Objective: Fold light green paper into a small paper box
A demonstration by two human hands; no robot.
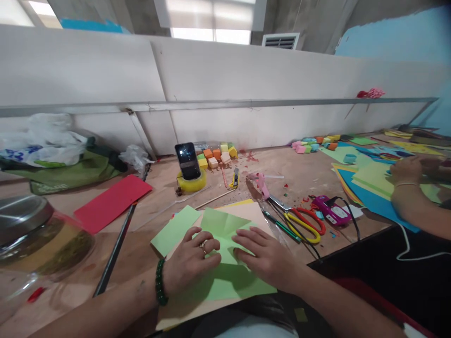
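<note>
Left hand (190, 263) and right hand (266, 257) lay flat, fingers spread, pressing creased light-green paper (225, 263) at lower centre of frame. Paper rested on beige sheet (183, 312) over worn wooden table (303, 171). Orange-handled scissors (303, 220) lay right of it.

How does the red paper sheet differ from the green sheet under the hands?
The red sheet lies flat, unfolded and untouched; the green sheet shows creases and folded flaps. The left hand and right hand press the green one, which sits on a beige sheet. Both are plain coloured paper.
</note>
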